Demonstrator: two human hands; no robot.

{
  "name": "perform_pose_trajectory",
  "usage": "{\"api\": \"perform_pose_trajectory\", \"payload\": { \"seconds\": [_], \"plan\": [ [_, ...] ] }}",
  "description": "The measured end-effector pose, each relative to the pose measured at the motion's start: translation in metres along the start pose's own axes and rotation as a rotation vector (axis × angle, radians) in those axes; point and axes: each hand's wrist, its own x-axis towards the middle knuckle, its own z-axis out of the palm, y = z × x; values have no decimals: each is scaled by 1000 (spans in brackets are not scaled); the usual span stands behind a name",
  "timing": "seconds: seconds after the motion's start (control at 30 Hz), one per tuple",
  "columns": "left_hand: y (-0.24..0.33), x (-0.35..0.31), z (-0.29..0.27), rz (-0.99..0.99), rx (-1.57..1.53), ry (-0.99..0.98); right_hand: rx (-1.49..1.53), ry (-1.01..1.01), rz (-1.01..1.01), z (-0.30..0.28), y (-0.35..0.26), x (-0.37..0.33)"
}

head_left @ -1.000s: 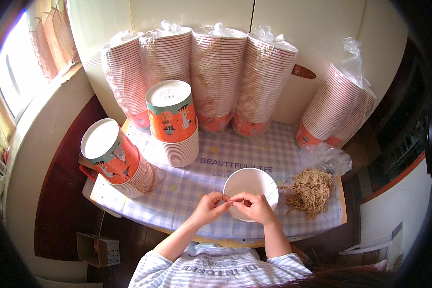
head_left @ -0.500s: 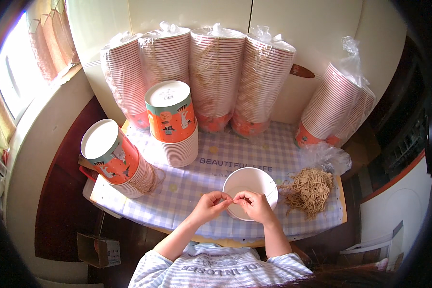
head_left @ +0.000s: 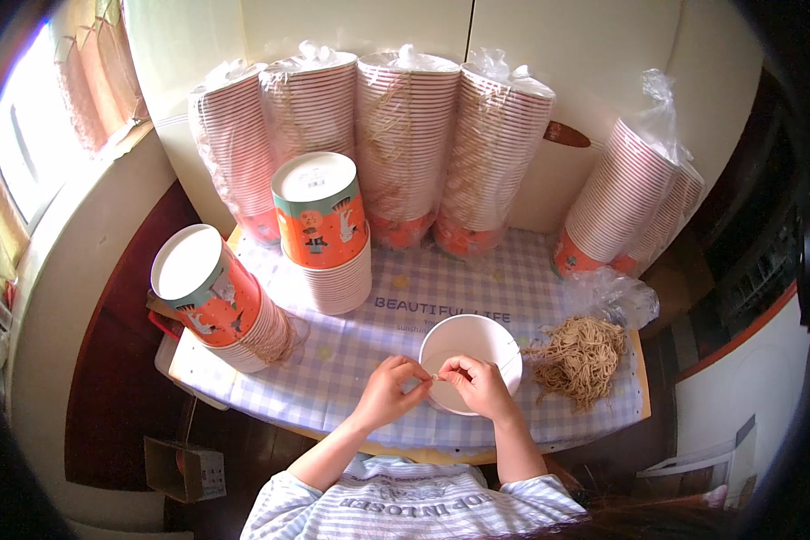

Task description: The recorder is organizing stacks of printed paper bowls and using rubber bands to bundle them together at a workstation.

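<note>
A white paper bucket (head_left: 466, 333) stands open at the table's front, its mouth tipped toward me. Over its near side, my left hand (head_left: 391, 392) and my right hand (head_left: 477, 389) meet with fingertips pinched. Between them shows a tiny tan bit, apparently a piece of string (head_left: 435, 377); most of it is hidden by my fingers. A thin strand also crosses the bucket's right rim. Just right of the bucket lies a loose heap of tan strings (head_left: 585, 364).
Two upside-down stacks of orange-printed buckets, one at left (head_left: 216, 292) and one behind (head_left: 319, 220), stand on the checked tablecloth (head_left: 351, 360). Several bagged stacks (head_left: 405, 144) line the back, with more bagged stacks (head_left: 616, 193) at right. A crumpled plastic bag (head_left: 612, 297) lies behind the strings.
My fingertips have drawn slightly apart, and a small tan bit shows between them. The bucket and the stacks stay put.
</note>
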Motion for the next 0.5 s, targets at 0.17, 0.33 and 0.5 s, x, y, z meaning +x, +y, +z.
{"api": "perform_pose_trajectory", "payload": {
  "seconds": [0.17,0.33,0.5],
  "plan": [
    [-4,-2,0,-195,-278,-56,-32,-20,-3,-1,-3,0],
    [-8,-3,2,-286,-446,-102,-34,-22,-17,0,-2,-1],
    [-2,0,-1,-308,-488,-100,-25,-33,-34,2,-1,0]
  ]
}}
